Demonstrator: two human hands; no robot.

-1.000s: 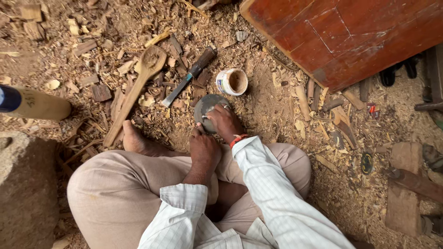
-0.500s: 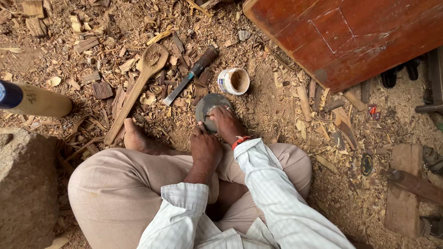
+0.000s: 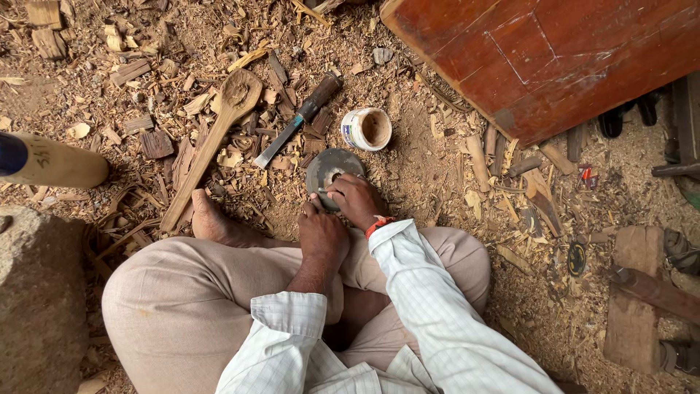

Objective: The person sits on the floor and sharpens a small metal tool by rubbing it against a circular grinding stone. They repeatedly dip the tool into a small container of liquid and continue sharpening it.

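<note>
— Where does the grey disc (image 3: 329, 166) lie?
— On the floor (image 3: 423, 175) just ahead of both hands; right hand (image 3: 357, 201) curls over its near edge, left hand (image 3: 321, 232) closed beside it, pinching something too small to tell

Both hands (image 3: 339, 215) have shifted slightly on the grey disc (image 3: 332, 169).

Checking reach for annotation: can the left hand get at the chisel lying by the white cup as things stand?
Probably yes. The chisel lies on open sawdust just past the grey disc that both hands rest on; nothing covers it. The left hand would only have to leave the disc and pass over it.
</note>
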